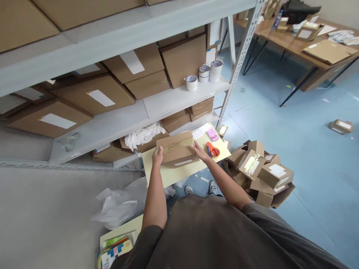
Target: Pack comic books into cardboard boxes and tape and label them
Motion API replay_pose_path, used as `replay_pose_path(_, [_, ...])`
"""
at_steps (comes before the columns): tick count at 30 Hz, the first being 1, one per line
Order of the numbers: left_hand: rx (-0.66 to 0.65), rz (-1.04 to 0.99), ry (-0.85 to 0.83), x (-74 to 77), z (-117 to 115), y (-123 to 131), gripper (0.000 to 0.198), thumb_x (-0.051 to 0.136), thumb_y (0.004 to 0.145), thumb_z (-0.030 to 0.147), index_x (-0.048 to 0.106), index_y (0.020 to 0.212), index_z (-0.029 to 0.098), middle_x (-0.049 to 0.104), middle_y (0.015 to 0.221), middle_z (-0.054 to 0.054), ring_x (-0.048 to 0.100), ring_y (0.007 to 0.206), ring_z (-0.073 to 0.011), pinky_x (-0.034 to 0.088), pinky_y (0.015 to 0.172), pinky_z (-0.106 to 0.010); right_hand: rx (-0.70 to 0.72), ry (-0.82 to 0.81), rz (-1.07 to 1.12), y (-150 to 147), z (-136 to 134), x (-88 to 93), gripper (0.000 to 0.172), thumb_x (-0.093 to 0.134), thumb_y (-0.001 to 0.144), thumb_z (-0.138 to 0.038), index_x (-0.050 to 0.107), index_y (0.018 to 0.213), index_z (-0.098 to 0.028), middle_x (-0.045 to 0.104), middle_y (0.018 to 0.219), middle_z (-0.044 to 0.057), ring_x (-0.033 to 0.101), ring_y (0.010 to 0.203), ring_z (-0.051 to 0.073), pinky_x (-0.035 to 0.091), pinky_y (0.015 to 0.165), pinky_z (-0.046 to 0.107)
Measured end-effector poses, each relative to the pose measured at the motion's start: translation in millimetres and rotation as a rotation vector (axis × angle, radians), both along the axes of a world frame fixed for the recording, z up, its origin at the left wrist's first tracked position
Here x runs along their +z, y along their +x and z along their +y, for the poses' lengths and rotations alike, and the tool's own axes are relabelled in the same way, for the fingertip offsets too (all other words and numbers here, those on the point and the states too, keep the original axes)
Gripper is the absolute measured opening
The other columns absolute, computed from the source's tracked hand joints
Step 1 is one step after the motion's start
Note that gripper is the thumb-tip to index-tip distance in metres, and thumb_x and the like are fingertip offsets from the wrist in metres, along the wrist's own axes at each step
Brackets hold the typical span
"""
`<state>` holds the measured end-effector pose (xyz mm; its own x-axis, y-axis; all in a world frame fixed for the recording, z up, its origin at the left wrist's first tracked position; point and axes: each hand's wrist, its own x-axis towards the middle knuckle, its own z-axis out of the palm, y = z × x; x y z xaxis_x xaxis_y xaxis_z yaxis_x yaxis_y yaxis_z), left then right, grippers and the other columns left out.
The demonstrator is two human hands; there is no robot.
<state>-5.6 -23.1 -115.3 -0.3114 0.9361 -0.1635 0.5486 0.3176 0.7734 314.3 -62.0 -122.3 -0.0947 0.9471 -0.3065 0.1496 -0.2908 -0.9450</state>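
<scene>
A cardboard box [179, 151] with clear yellowish tape along its top and a white label on its near side is between my hands, over a pale yellow board [168, 178]. My left hand [157, 156] is closed on the box's left end, thumb up. At the opposite end, my right hand [199, 151] grips the box near the tape's end. An orange tape dispenser [213, 150] lies on the board just right of my right hand. Beyond it is a blurred pink item [212, 135].
Grey metal shelving [179, 106] holding boxes stands ahead, with white tape rolls [204, 73] on one shelf. Cardboard boxes [259, 172] are heaped on the blue floor at right. White plastic sheeting [120, 205] lies at left. A wooden table [291, 45] stands far right.
</scene>
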Motion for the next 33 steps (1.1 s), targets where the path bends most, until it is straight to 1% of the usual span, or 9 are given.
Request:
replay_pose_path(2, [0.024, -0.033, 0.027, -1.9, -7, -4, 0.058, 0.055, 0.103, 0.068, 0.074, 0.125, 0.018, 0.079, 0.128, -0.018, 0.071, 0.128, -0.0355, 0.054, 0.112, -0.046, -0.068, 0.021, 0.134, -16, 3, 5.8, 0.093, 0.063, 0.091, -0.082, 0.047, 0.168, -0.031, 0.047, 0.173, 0.003, 0.03, 0.167, 0.03, 0.024, 0.137, 0.044])
replay_pose_path(6, [0.078, -0.093, 0.093, -4.8, -26, -25, 0.055, 0.055, 0.104, 0.064, 0.073, 0.126, 0.017, 0.078, 0.129, -0.02, 0.068, 0.133, -0.0363, 0.051, 0.116, -0.048, -0.082, -0.009, 0.233, -30, 9, 15.0, 0.07, 0.065, 0.091, -0.081, 0.069, 0.144, -0.035, 0.066, 0.155, 0.003, 0.05, 0.153, 0.035, 0.035, 0.131, 0.051])
replay_pose_path(11, [0.123, -0.381, 0.271, -25.1, -61, -50, 0.066, 0.061, 0.099, 0.068, 0.061, 0.144, 0.019, 0.073, 0.14, -0.017, 0.069, 0.132, -0.0304, 0.054, 0.115, -0.042, -0.155, 0.101, 0.199, -51, 10, 8.3, 0.071, 0.064, 0.093, -0.077, 0.066, 0.147, -0.032, 0.071, 0.146, 0.006, 0.057, 0.144, 0.032, 0.044, 0.124, 0.047])
replay_pose_path(15, [0.154, -0.501, 0.175, -57.1, -90, -51, 0.085, 0.061, 0.098, 0.07, 0.045, 0.161, 0.016, 0.062, 0.157, -0.02, 0.062, 0.144, -0.0292, 0.051, 0.119, -0.039, -0.165, -0.011, 0.087, -71, -3, -26.8, 0.072, 0.065, 0.092, -0.076, 0.071, 0.144, -0.027, 0.073, 0.144, 0.01, 0.056, 0.147, 0.034, 0.043, 0.125, 0.048])
replay_pose_path(19, [0.177, -0.35, -0.056, -87.7, -114, -49, 0.079, 0.047, 0.106, 0.069, 0.047, 0.164, 0.017, 0.055, 0.165, -0.019, 0.052, 0.155, -0.0297, 0.045, 0.125, -0.039, -0.161, -0.131, -0.008, -88, -22, -75.7, 0.074, 0.069, 0.087, -0.078, 0.077, 0.134, -0.022, 0.074, 0.144, 0.015, 0.061, 0.143, 0.038, 0.043, 0.125, 0.051])
replay_pose_path(23, [0.047, -0.332, -0.117, -104.6, -125, -57, 0.07, 0.05, 0.108, 0.055, 0.046, 0.167, 0.017, 0.063, 0.159, -0.017, 0.059, 0.148, -0.0277, 0.048, 0.122, -0.04, -0.158, -0.162, -0.029, -97, -35, -112.7, 0.08, 0.074, 0.081, -0.081, 0.077, 0.137, -0.023, 0.077, 0.14, 0.013, 0.064, 0.14, 0.04, 0.045, 0.124, 0.055])
replay_pose_path(25, [0.008, -0.339, -0.172, -106.0, -124, -63, 0.068, 0.053, 0.106, 0.046, 0.043, 0.168, 0.019, 0.066, 0.155, -0.015, 0.063, 0.145, -0.027, 0.05, 0.12, -0.041, -0.134, -0.174, -0.037, -98, -38, -121.5, 0.084, 0.075, 0.078, -0.081, 0.076, 0.139, -0.023, 0.076, 0.141, 0.013, 0.064, 0.141, 0.04, 0.043, 0.125, 0.057])
replay_pose_path(28, [0.098, -0.252, -0.209, -99.5, -112, -67, 0.074, 0.058, 0.103, 0.04, 0.038, 0.17, 0.018, 0.058, 0.163, -0.017, 0.054, 0.153, -0.0298, 0.045, 0.125, -0.044, -0.155, -0.165, -0.084, -93, -34, -121.8, 0.091, 0.074, 0.079, -0.082, 0.07, 0.149, -0.024, 0.067, 0.155, 0.013, 0.055, 0.152, 0.039, 0.036, 0.13, 0.054])
replay_pose_path(33, [0.17, -0.028, 0.153, -71.9, -66, -38, 0.067, 0.06, 0.102, 0.043, 0.049, 0.161, 0.015, 0.052, 0.166, -0.022, 0.044, 0.159, -0.0343, 0.035, 0.132, -0.049, -0.186, -0.028, -0.186, -67, -9, -99.8, 0.096, 0.067, 0.087, -0.081, 0.058, 0.162, -0.023, 0.049, 0.172, 0.012, 0.04, 0.163, 0.034, 0.028, 0.135, 0.047])
